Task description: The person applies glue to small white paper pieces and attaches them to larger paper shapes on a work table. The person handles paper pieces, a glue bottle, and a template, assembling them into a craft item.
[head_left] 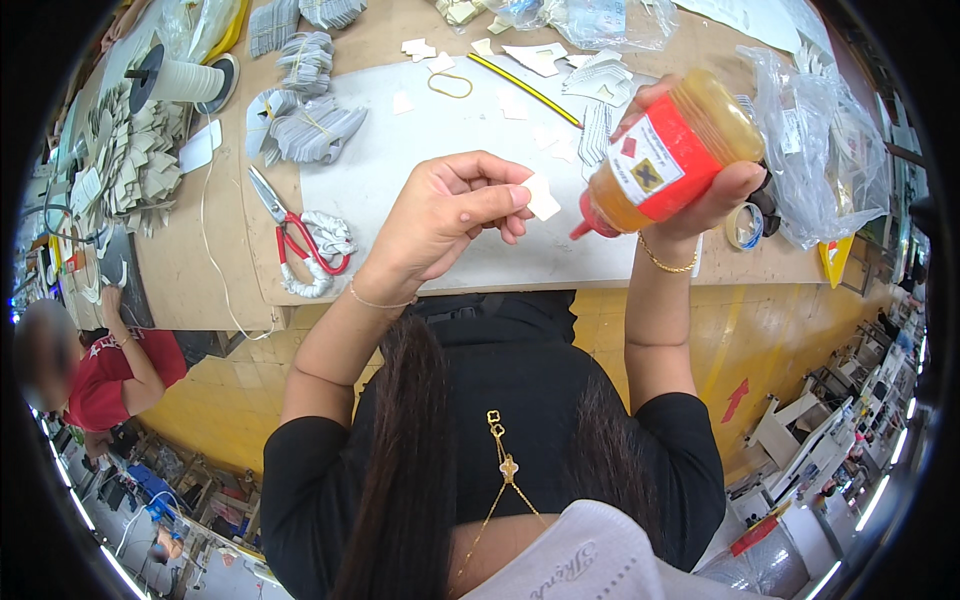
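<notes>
The big risk, as I see it, is glue flooding out: the right hand (700,190) grips the amber bottle (668,155) tipped nozzle-down just beside the small white piece (542,197), which the left hand (450,215) pinches above the white board (400,160). A hard squeeze could wet her fingers. The bottle has a red label with a white panel. Clear bags (820,150) lie right; red scissors (295,235) lie left.
</notes>
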`<state>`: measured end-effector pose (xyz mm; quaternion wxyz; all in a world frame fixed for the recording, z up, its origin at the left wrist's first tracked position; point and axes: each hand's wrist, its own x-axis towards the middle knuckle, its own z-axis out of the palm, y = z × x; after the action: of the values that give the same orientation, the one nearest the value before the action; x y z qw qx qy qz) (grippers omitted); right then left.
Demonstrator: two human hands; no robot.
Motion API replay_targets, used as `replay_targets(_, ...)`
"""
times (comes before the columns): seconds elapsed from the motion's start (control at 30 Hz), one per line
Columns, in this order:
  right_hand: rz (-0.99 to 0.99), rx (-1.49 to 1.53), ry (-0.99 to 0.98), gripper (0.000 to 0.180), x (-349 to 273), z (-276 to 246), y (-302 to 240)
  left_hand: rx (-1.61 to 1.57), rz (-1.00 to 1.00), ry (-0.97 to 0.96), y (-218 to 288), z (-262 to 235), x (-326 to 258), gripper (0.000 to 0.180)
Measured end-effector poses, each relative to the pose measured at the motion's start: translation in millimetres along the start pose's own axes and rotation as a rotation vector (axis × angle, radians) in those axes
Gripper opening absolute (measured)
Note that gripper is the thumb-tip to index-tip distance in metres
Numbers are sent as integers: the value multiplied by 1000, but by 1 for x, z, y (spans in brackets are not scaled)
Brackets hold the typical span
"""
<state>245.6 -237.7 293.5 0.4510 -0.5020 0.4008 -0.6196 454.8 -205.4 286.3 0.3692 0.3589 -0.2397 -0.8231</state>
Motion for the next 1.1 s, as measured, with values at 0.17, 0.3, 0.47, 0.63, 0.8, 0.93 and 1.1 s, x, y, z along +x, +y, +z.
replay_targets(0.17, 169, 759, -179, 94, 13, -30, -3, -62, 33, -55, 1, -4, 2, 13)
replay_targets(0.3, 96, 846, -78, 94, 17, -37, -9, -90, -10, -64, -1, -4, 4, 11)
replay_targets(0.47, -129, 74, 438, 98, 9, -6, -2, -114, -32, -43, -5, -1, 6, 11)
replay_targets(0.63, -238, -138, 287, 97, 14, 10, -8, -89, -46, -44, -4, -2, 5, 11)
replay_targets(0.8, -278, -281, 121, 93, 19, 10, -10, -15, -32, -30, -3, 1, 2, 9)
replay_targets(0.93, -291, -224, 161, 92, 21, 10, -5, -27, -23, -27, -2, 2, 1, 9)
replay_targets(1.1, -236, -243, 58, 93, 11, 8, -7, -105, -35, -49, 0, -2, 1, 10)
